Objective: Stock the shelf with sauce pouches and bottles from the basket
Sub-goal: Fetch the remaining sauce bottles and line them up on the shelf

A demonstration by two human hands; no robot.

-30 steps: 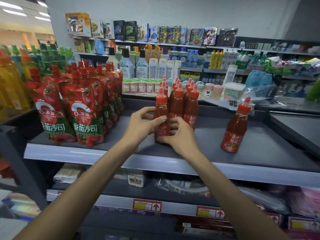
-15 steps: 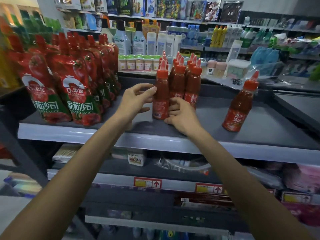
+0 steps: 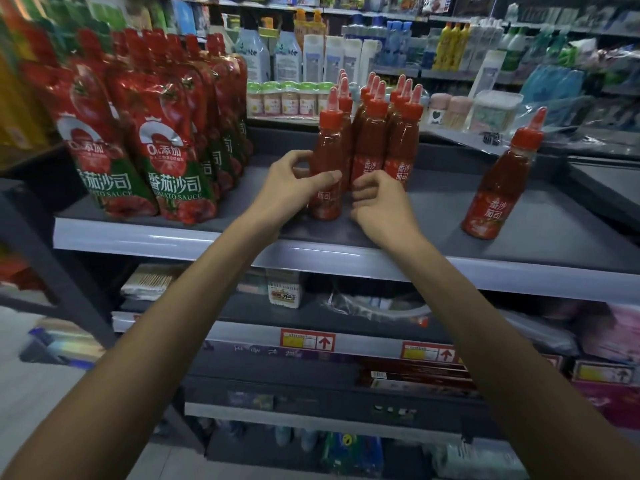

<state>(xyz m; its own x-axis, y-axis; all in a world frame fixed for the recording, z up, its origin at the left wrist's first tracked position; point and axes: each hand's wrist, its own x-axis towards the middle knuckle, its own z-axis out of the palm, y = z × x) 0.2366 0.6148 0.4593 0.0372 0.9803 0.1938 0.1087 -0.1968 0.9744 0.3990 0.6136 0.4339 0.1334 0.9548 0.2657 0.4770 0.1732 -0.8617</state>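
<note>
Gripping front bottle (image 3: pixel 329 140) w/ L hand (image 3: pixel 291 188); R hand (image 3: pixel 381 206) curled, prob. empty; rear bottles (image 3: pixel 371 83) mostly hidden.

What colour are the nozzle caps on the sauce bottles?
Red caps, clearest in the head view.

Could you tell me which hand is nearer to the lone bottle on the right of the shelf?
Right. The right hand is left of the lone bottle, apart from it; the left hand is farther left.
</note>
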